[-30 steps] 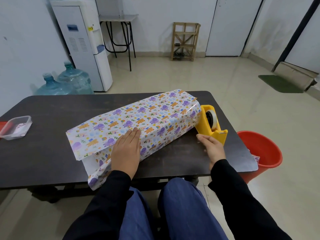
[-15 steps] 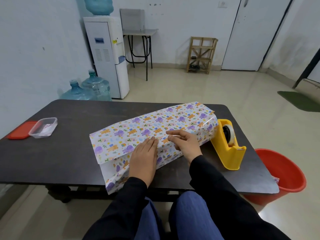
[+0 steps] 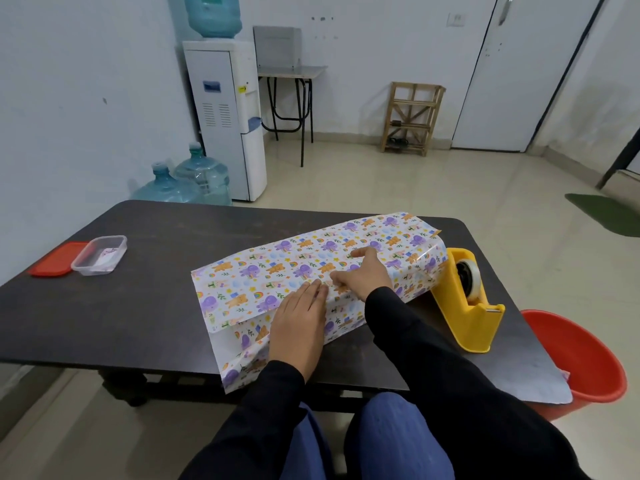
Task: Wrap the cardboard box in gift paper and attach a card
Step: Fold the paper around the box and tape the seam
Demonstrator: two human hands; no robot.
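A long box wrapped in white gift paper point(image 3: 294, 258) with purple and orange cartoon animals lies slantwise on the dark table point(image 3: 138, 289). The paper's left end stands open and hangs over the near table edge. My left hand point(image 3: 301, 320) lies flat on the overlapped paper seam along the near side. Just right of it, my right hand point(image 3: 363, 275) presses on the top of the box, index finger stretched toward the left fingertips and thumb spread. A yellow tape dispenser point(image 3: 474, 317) stands against the box's right end. No card can be made out.
A clear plastic container point(image 3: 98, 254) sits beside a red lid point(image 3: 52, 263) at the table's left. A red bucket point(image 3: 581, 358) stands on the floor by the right corner. Beyond the table are water bottles point(image 3: 194, 181) and a water dispenser point(image 3: 225, 119).
My right hand left the tape dispenser and came onto the box top next to my left hand. My left hand stayed on the seam. The camera tilted up.
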